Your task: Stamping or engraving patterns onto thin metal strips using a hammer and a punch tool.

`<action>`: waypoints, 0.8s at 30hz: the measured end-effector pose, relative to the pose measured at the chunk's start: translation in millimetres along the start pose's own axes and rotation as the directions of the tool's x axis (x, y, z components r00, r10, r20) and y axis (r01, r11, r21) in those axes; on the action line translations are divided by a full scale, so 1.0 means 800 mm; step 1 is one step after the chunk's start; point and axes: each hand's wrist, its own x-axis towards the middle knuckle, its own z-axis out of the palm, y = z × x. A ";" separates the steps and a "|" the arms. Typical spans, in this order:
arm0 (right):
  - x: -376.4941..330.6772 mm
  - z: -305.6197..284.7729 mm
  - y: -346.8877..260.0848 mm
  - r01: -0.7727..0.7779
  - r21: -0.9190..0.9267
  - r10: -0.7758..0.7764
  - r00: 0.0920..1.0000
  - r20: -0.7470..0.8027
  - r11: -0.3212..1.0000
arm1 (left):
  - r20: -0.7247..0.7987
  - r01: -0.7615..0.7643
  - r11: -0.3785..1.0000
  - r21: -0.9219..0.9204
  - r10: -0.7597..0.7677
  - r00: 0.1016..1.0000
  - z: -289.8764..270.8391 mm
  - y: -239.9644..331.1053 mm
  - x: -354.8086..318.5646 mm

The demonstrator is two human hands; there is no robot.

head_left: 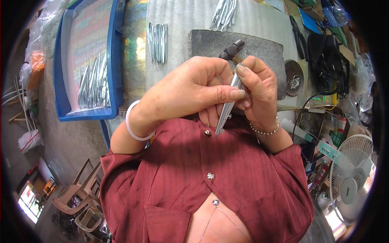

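Note:
A slim silver metal piece (225, 114), tapering to a point and looking like a folded drawing compass, hangs slantwise in front of my chest. My left hand (194, 87) pinches its middle, the thumb lying across it and the fingers curled behind. My right hand (259, 87) grips its upper part between thumb and bent fingers. A small round knob shows on its side near the lower end. Just beyond my fingers, a hammer (232, 49) with a dark head rests on a grey stone slab (210, 40); my hands hide most of its handle.
A blue tray (115, 60) at the left holds a heap of similar silver pieces (94, 83). More bundles lie on the white foam sheet, one (157, 42) left of the slab, another (223, 14) behind it. Right are a bowl (289, 69) of small metal parts, black pliers (298, 38) and a fan (350, 178).

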 end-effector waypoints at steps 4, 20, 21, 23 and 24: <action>-0.002 -0.002 -0.001 0.041 0.001 -0.041 0.998 -0.049 0.999 | 0.045 0.008 0.996 0.093 -0.012 0.999 -0.001 0.009 0.007; 0.025 -0.018 -0.024 0.035 -0.074 -0.037 0.999 -0.035 0.997 | 0.023 -0.079 0.984 0.160 0.076 0.997 -0.011 0.005 0.025; 0.038 -0.024 -0.035 0.096 -0.146 -0.104 0.993 -0.052 0.985 | -0.070 -0.109 0.983 0.150 0.120 0.990 -0.010 0.005 0.019; 0.073 -0.047 -0.069 0.231 -0.309 -0.246 0.969 -0.009 0.923 | -0.228 -0.188 0.979 0.076 0.201 0.953 -0.009 0.001 0.003; 0.092 -0.061 -0.093 0.269 -0.429 -0.301 0.954 -0.006 0.862 | -0.221 -0.201 0.976 0.086 0.215 0.951 -0.007 -0.002 -0.004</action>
